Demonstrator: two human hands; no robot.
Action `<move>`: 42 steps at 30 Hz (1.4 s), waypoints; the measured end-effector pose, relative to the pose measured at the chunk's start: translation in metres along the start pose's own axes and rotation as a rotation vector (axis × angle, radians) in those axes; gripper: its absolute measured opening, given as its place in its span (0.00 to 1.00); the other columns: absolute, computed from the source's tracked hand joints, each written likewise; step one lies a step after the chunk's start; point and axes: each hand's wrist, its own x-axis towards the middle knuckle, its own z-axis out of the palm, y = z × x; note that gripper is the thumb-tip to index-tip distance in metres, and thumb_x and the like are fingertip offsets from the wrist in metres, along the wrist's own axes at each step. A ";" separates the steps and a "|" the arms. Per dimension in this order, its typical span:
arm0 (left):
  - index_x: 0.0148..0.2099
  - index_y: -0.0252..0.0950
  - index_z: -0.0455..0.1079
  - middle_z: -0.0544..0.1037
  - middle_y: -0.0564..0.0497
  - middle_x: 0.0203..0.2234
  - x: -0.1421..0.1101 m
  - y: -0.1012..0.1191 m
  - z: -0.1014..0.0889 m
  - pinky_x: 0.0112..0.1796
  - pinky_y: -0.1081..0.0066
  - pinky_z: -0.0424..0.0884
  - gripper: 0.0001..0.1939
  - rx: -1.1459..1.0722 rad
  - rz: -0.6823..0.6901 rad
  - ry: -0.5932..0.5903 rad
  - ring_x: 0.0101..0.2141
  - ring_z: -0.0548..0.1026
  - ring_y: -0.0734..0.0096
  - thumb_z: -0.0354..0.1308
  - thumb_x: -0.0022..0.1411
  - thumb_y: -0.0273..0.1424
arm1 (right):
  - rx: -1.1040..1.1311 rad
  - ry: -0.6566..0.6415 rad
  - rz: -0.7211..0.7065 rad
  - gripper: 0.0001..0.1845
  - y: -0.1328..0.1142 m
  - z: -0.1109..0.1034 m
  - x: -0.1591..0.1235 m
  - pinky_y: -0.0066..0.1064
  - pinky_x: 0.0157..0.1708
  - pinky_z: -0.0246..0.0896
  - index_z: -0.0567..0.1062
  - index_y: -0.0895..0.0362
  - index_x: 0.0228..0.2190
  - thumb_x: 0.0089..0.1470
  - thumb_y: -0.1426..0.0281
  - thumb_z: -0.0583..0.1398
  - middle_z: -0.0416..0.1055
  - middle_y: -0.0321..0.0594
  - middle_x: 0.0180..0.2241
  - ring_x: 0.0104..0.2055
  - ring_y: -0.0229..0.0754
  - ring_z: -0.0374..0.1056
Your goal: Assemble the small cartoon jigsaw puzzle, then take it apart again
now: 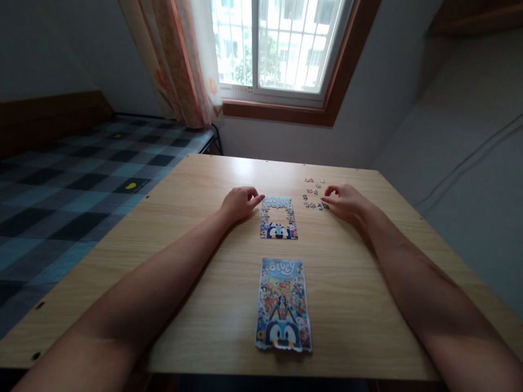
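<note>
A partly assembled jigsaw puzzle [279, 231] lies flat on the table, with a gap in its middle where bare wood shows. My left hand [240, 203] rests at its upper left corner, fingers loosely bent and apart, the thumb tip by the edge. Several loose puzzle pieces [312, 206] are scattered to the right of the puzzle. Over the nearest of them is my right hand [342, 201], thumb and forefinger brought together at the tips; whatever is between them is too small to make out. Closer to me lies a printed puzzle bag [283, 305] marked "Bluey".
The wooden table [196, 305] reaches toward a wall under a barred window [281, 49]. At left stands a bed [81, 185] with a checked cover, beside a hanging curtain [175, 65]. A cable [469, 155] runs along the right wall.
</note>
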 end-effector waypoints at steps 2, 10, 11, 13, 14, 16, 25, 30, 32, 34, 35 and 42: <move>0.32 0.35 0.76 0.74 0.51 0.22 -0.001 0.000 -0.001 0.30 0.70 0.56 0.17 -0.016 0.021 -0.020 0.25 0.65 0.72 0.57 0.65 0.43 | 0.176 -0.037 -0.045 0.15 -0.003 -0.005 0.002 0.34 0.34 0.60 0.79 0.57 0.31 0.54 0.58 0.64 0.75 0.43 0.30 0.32 0.42 0.67; 0.29 0.36 0.73 0.73 0.51 0.23 -0.003 0.004 -0.002 0.30 0.71 0.57 0.17 0.009 0.175 -0.087 0.26 0.65 0.72 0.57 0.64 0.42 | 0.713 -0.195 -0.124 0.18 -0.059 -0.005 -0.002 0.31 0.32 0.65 0.76 0.57 0.31 0.47 0.55 0.69 0.76 0.40 0.31 0.32 0.38 0.70; 0.29 0.36 0.72 0.73 0.52 0.23 -0.004 0.005 -0.002 0.30 0.71 0.57 0.17 0.018 0.195 -0.094 0.25 0.65 0.72 0.58 0.64 0.42 | 0.751 -0.234 -0.154 0.18 -0.069 -0.002 -0.004 0.32 0.34 0.66 0.76 0.57 0.31 0.47 0.56 0.69 0.76 0.40 0.31 0.33 0.38 0.71; 0.29 0.37 0.72 0.72 0.52 0.23 -0.005 0.008 -0.001 0.29 0.71 0.57 0.17 0.033 0.222 -0.100 0.25 0.65 0.72 0.58 0.63 0.43 | 0.796 -0.332 -0.202 0.17 -0.087 0.005 -0.008 0.32 0.35 0.68 0.77 0.57 0.33 0.47 0.58 0.70 0.77 0.39 0.30 0.33 0.38 0.72; 0.29 0.37 0.72 0.72 0.53 0.23 -0.006 0.009 0.000 0.29 0.71 0.57 0.17 0.037 0.231 -0.101 0.24 0.65 0.72 0.59 0.63 0.44 | 0.799 -0.378 -0.218 0.17 -0.094 0.009 -0.010 0.32 0.35 0.68 0.77 0.57 0.35 0.48 0.59 0.70 0.77 0.39 0.30 0.33 0.38 0.73; 0.30 0.37 0.72 0.72 0.53 0.23 -0.007 0.010 0.001 0.28 0.71 0.57 0.16 0.040 0.244 -0.093 0.24 0.65 0.72 0.60 0.62 0.45 | 0.782 -0.448 -0.242 0.15 -0.104 0.017 -0.015 0.31 0.34 0.68 0.78 0.57 0.36 0.50 0.60 0.69 0.78 0.39 0.29 0.33 0.38 0.73; 0.35 0.39 0.71 0.76 0.52 0.30 -0.009 0.015 0.001 0.31 0.70 0.61 0.17 0.143 0.293 -0.109 0.30 0.71 0.67 0.64 0.58 0.47 | 0.522 -0.407 -0.247 0.09 -0.112 0.037 -0.023 0.31 0.30 0.64 0.76 0.55 0.36 0.53 0.68 0.67 0.77 0.36 0.28 0.29 0.39 0.71; 0.37 0.39 0.71 0.77 0.51 0.32 -0.010 0.017 0.000 0.32 0.69 0.63 0.18 0.172 0.285 -0.110 0.31 0.73 0.66 0.64 0.58 0.48 | 0.387 -0.305 -0.278 0.11 -0.116 0.038 -0.025 0.31 0.29 0.61 0.77 0.54 0.39 0.52 0.69 0.68 0.78 0.35 0.29 0.29 0.38 0.69; 0.37 0.39 0.71 0.77 0.51 0.32 -0.010 0.017 0.000 0.33 0.69 0.63 0.18 0.174 0.285 -0.114 0.32 0.73 0.66 0.64 0.58 0.48 | 0.343 -0.262 -0.299 0.12 -0.116 0.039 -0.025 0.31 0.30 0.60 0.78 0.53 0.40 0.52 0.69 0.68 0.78 0.35 0.30 0.29 0.37 0.68; 0.37 0.39 0.71 0.77 0.51 0.33 -0.010 0.017 0.001 0.33 0.69 0.64 0.18 0.171 0.288 -0.116 0.32 0.73 0.66 0.64 0.58 0.48 | 0.308 -0.234 -0.328 0.11 -0.116 0.040 -0.025 0.31 0.31 0.61 0.78 0.52 0.40 0.52 0.69 0.68 0.78 0.35 0.31 0.29 0.38 0.68; 0.37 0.39 0.71 0.77 0.51 0.33 -0.010 0.017 0.001 0.33 0.69 0.64 0.18 0.169 0.292 -0.114 0.32 0.73 0.66 0.65 0.58 0.48 | 0.294 -0.226 -0.345 0.11 -0.116 0.041 -0.025 0.31 0.31 0.61 0.79 0.51 0.40 0.53 0.69 0.67 0.78 0.35 0.31 0.30 0.38 0.68; 0.37 0.39 0.71 0.78 0.51 0.36 -0.012 0.021 0.000 0.34 0.69 0.66 0.17 0.165 0.304 -0.115 0.31 0.74 0.67 0.65 0.57 0.46 | 0.239 -0.141 -0.424 0.08 -0.114 0.043 -0.026 0.32 0.35 0.61 0.80 0.51 0.37 0.52 0.69 0.69 0.75 0.35 0.31 0.32 0.39 0.67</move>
